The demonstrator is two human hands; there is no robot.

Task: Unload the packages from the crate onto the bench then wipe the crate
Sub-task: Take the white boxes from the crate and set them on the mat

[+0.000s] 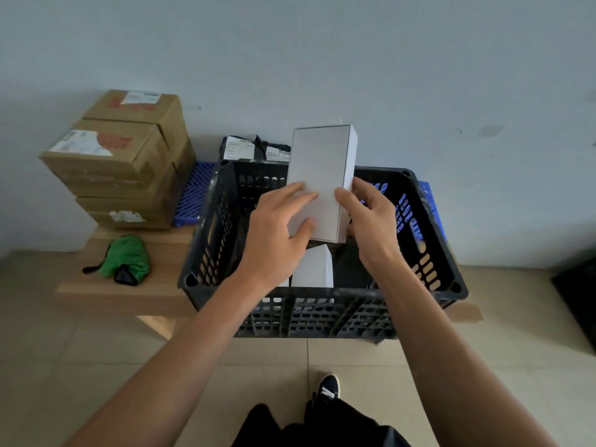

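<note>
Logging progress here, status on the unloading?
Both hands, left and right, grip white box above crate. Another white box inside. Nothing blocking.

crate [322,304] floor hidden, labels [240,149] unreadable

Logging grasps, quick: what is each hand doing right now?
Left hand: holds the white box above the crate.
Right hand: grips the same white box by its right edge.

You have a matt white card box [322,175], a black perforated plastic crate [322,312], brown cardboard cartons [129,162], a pale wooden counter [129,291] and green cloth [125,258].
</note>
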